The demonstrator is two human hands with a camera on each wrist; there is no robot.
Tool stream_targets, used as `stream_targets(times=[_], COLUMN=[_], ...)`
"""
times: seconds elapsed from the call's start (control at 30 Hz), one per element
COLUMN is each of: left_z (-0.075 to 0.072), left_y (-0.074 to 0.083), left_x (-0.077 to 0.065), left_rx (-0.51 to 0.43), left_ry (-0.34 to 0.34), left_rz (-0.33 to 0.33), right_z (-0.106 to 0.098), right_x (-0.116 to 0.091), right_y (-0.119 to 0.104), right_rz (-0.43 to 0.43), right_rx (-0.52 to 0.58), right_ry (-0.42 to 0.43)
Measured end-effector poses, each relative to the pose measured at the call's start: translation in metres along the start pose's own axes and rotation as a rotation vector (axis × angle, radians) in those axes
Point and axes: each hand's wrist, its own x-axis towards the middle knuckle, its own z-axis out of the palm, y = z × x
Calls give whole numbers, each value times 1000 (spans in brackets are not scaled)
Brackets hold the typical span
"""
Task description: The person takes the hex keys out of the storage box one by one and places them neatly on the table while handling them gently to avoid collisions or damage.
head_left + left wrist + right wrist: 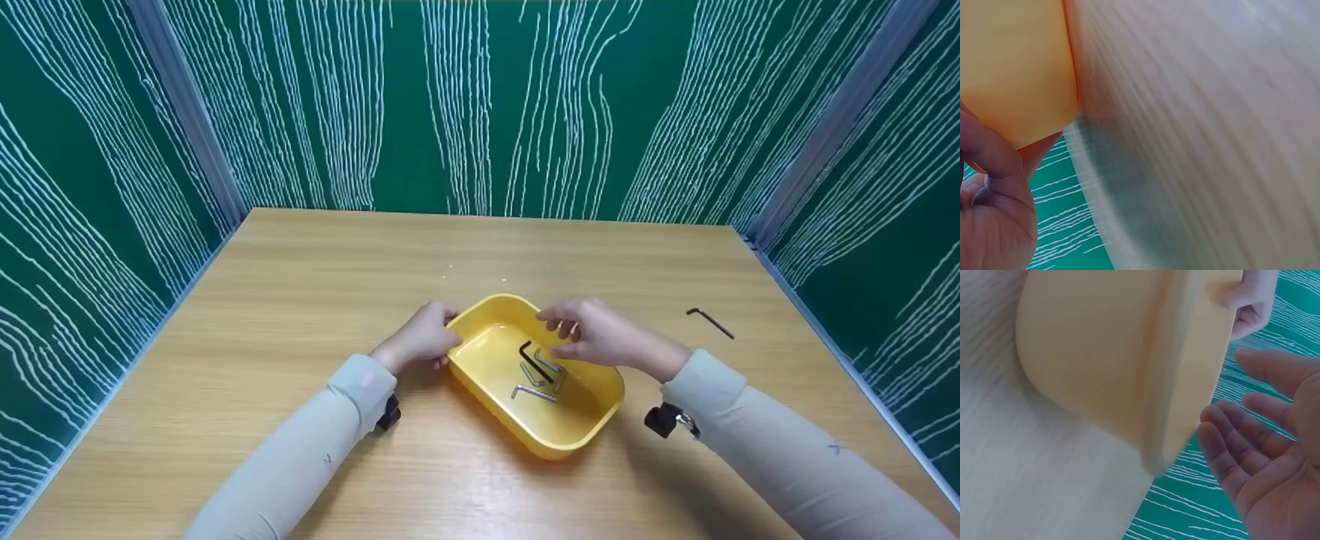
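Observation:
A yellow plastic bin (517, 431) stands on the wooden table, turned at a slant. Its far left corner is held by my left hand (426, 334), thumb over the rim and fingers outside. In the left wrist view the fingers (991, 146) lie against the bin wall. Over the far right rim hovers my right hand (600, 334), with relaxed fingers and nothing in them; the right wrist view shows its palm (1280, 478) beside the rim. Several hex keys lie on the bin floor, among them a black hex key (535, 361) and a silver hex key (534, 393).
Another hex key (711, 322) lies on the table (337, 262) to the right of the bin. Green panels (405, 150) with wavy white lines stand behind and at both sides of the table. A few tiny pale specks are beyond the bin.

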Motion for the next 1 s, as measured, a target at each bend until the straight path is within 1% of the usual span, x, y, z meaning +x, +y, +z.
stream_targets(times=[0.13, 0.33, 0.53, 0.6, 0.77, 0.83, 1.0], left_z=[0, -1, -1, -1, 0, 0, 1], left_y=[0, 0, 0, 0, -2, -2, -4], left_x=[1, 1, 1, 1, 2, 2, 4], left_rx=[6, 23, 15, 16, 6, 0, 2], left_ry=[2, 10, 10, 9, 2, -4, -9], left_rz=[3, 0, 9, 7, -4, -2, 12], right_z=[6, 13, 22, 25, 34, 37, 43], right_x=[2, 6, 8, 9, 11, 12, 15], right_y=[-1, -7, -10, -10, -7, -5, -1], right_rz=[36, 63, 103, 74, -46, -71, -80], right_rx=[16, 12, 21, 25, -5, -30, -71], right_ry=[-24, -51, -95, -101, -93, -91, -88])
